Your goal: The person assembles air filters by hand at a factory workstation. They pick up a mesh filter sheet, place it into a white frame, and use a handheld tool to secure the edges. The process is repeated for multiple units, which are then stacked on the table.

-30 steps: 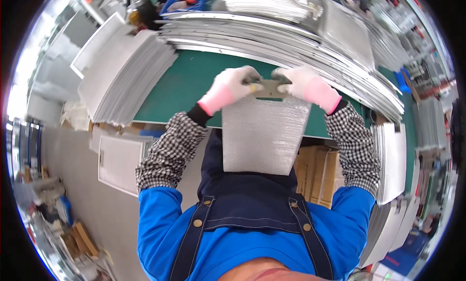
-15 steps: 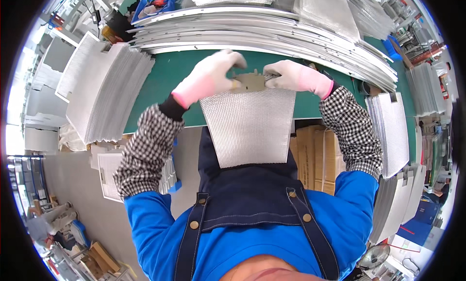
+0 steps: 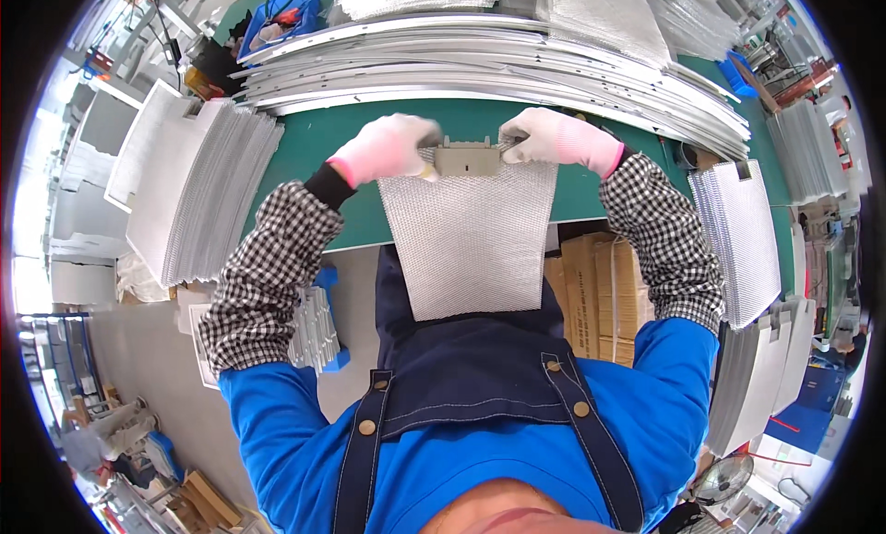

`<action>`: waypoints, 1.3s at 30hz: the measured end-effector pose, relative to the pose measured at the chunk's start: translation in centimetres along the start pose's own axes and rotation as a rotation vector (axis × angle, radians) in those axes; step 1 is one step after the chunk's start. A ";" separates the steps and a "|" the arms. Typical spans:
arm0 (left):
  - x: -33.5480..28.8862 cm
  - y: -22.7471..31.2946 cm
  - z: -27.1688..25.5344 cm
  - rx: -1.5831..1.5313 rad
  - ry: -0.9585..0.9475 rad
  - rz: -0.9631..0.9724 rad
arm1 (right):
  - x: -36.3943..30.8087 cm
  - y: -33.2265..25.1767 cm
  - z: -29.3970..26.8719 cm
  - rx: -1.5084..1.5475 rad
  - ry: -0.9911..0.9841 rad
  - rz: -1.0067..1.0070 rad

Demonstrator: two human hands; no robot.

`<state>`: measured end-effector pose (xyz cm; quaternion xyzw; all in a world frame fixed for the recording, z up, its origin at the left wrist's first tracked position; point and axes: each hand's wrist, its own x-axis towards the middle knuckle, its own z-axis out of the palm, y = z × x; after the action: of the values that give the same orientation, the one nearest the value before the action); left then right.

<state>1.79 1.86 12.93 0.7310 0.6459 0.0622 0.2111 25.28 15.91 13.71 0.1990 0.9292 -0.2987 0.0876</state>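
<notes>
Extending lapward from fingers (image 3: 520,153): mesh panel (image 3: 469,243)

The left glove (image 3: 392,148) and right glove (image 3: 558,139) are white, pink-cuffed. Between them the notched plate (image 3: 467,159) is khaki-grey; below it, the mesh panel (image 3: 469,243) is silver, finely patterned. Beyond the grip, green tabletop (image 3: 312,156); nearer the body, black-and-white checked oversleeves (image 3: 268,271).

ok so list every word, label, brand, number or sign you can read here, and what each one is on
None can be read.
Brown cardboard under the green table: faint dark print, too small and blurred to read.
Mesh panel: no lettering visible.
Beige-grey piece at its top: one small dark mark, too small to tell.
</notes>
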 end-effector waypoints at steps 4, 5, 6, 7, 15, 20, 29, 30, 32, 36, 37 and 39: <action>0.0 -2.9 1.2 -0.285 -0.080 -0.113 | 1.8 -1.4 1.1 0.046 0.105 -0.100; -0.1 -2.9 0.9 -0.282 -0.097 -0.115 | 2.4 -2.3 1.5 0.052 0.094 -0.149; -0.2 -2.8 0.5 -0.279 -0.115 -0.118 | 2.8 -3.0 2.0 0.059 0.083 -0.200; -0.3 -2.7 0.3 -0.279 -0.133 -0.116 | 2.8 -3.8 2.1 0.014 0.021 -0.120; -1.8 -4.9 -0.1 -0.575 -0.013 0.040 | 2.3 -2.7 1.2 0.052 -0.042 -0.180; -6.4 -6.3 6.5 -1.424 0.437 -0.111 | 1.9 8.1 -1.3 -0.608 0.601 0.172; -4.1 -7.0 12.6 -1.450 0.760 -0.134 | -4.4 15.0 -7.0 -0.446 0.652 0.399; -4.1 -7.0 12.4 -1.407 0.760 -0.132 | -5.1 13.3 -7.8 -0.405 0.685 0.414; -4.2 -3.9 10.0 -1.348 0.820 -0.144 | -6.4 13.9 -8.7 -0.337 0.713 0.383; -5.2 -3.6 10.0 -1.554 0.764 -0.242 | -9.7 11.5 -8.8 -0.157 0.674 0.252; -5.6 -3.2 10.1 -1.554 0.773 -0.225 | -10.4 9.5 -8.1 -0.140 0.654 0.240; -6.8 -1.4 9.5 -1.560 0.785 -0.186 | -11.4 6.6 -7.2 -0.117 0.613 0.128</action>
<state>2.93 -6.81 5.03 0.2488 0.5020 0.7154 0.4174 38.06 21.40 19.29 0.3324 0.9135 -0.1647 -0.1667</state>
